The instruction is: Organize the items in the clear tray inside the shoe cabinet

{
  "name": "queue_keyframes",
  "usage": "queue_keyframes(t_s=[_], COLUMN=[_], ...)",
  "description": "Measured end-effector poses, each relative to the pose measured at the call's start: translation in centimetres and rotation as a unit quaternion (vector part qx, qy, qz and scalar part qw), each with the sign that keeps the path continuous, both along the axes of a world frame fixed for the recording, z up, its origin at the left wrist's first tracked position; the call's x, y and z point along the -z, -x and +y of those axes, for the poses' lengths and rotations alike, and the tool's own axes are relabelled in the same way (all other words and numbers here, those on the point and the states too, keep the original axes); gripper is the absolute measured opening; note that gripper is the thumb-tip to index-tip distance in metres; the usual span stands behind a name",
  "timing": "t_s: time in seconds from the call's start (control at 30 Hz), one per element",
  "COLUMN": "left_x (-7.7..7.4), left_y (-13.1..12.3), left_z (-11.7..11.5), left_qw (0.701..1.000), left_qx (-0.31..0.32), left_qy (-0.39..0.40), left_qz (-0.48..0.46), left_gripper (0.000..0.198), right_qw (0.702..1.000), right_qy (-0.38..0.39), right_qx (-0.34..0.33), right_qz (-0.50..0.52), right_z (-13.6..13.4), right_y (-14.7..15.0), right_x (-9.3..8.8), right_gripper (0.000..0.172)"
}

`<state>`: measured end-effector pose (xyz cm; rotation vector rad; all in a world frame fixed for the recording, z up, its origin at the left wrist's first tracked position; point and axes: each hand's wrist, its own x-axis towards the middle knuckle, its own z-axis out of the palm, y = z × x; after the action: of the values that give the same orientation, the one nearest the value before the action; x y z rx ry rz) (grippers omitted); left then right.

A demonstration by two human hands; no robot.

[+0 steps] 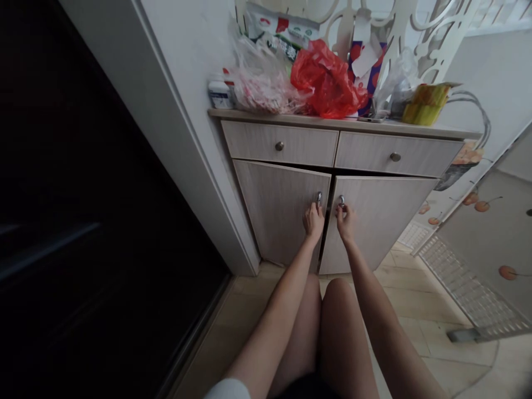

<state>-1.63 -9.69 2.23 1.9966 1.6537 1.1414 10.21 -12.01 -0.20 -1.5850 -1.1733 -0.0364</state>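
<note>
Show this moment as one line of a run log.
left hand: gripping left door handle | right hand: gripping right door handle | cabinet top: red plastic bag

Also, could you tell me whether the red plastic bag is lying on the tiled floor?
No, the red plastic bag rests on top of the pale wooden cabinet.

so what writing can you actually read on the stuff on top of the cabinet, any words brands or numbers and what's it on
On the plastic food packet: dark printed characters on a green band, too blurred to read.
On the white container: small print on its label, too small to read.
Nothing else can be read, so no text can be quoted.
</note>
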Motion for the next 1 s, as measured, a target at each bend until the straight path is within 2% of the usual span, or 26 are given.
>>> queue_keyframes(t_s=[0.2,0.33,0.47,0.6,0.8,1.0], left_x=[2.8,4.2,5.1,5.5,5.3,5.1], left_y=[3.4,7.1,11.2,14.8,20.1,27.0], left_z=[-3.5,-5.0,-6.8,-8.5,-10.5,-11.5], left_qw=[0.992,0.98,0.968,0.965,0.961,0.952], left_qx=[-0.034,-0.024,-0.041,-0.064,-0.122,-0.204], left_qy=[-0.122,-0.198,-0.246,-0.252,-0.248,-0.227], left_qz=[0.001,-0.008,-0.023,-0.034,-0.021,0.003], left_gripper=[0.023,0.022,0.024,0.028,0.024,0.026], right_qw=[0.99,0.982,0.97,0.958,0.935,0.902], right_qy=[0.012,0.003,-0.008,-0.021,-0.021,0.004], right_qx=[0.108,0.144,0.198,0.249,0.307,0.365], right_qz=[-0.091,-0.12,-0.14,-0.143,-0.178,-0.232], right_z=[-6.5,-10.7,-14.8,-18.1,-21.5,-26.3], right_y=[0.1,-0.4,-1.3,-2.0,-3.7,-8.4], right_x=[0.8,1.3,2.0,2.2,2.6,4.2], right_gripper=[0.037,0.039,0.042,0.04,0.033,0.024])
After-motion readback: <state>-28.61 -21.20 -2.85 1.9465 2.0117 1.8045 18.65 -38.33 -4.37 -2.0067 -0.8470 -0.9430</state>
